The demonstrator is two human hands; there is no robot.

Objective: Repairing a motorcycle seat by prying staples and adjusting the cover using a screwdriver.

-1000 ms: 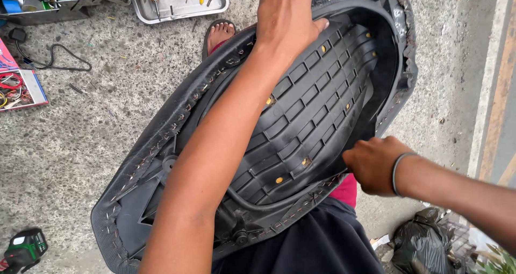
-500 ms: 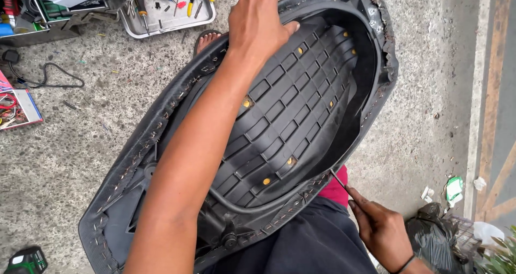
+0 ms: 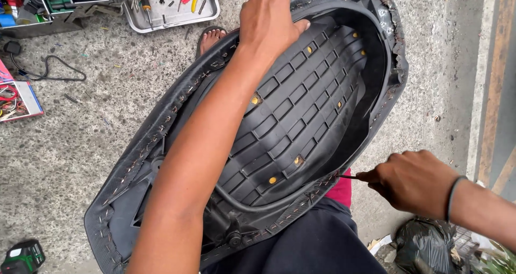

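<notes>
Left hand [image 3: 271, 18] flat on upturned seat [image 3: 301, 107]; right hand [image 3: 411, 182] pinching thin tool [image 3: 352, 177] at rim.

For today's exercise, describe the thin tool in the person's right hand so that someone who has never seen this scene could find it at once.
Start at the big black upturned seat base lying across the person's lap. Follow its stapled lower right rim to the right hand beside it. The thin tool is the slim dark shaft poking from that fist toward the rim, unlike the bright-handled tools lying in the metal tray.

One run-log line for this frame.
left hand: pressing upturned seat base | right hand: thin tool at stapled edge | tool tray on ground
</notes>
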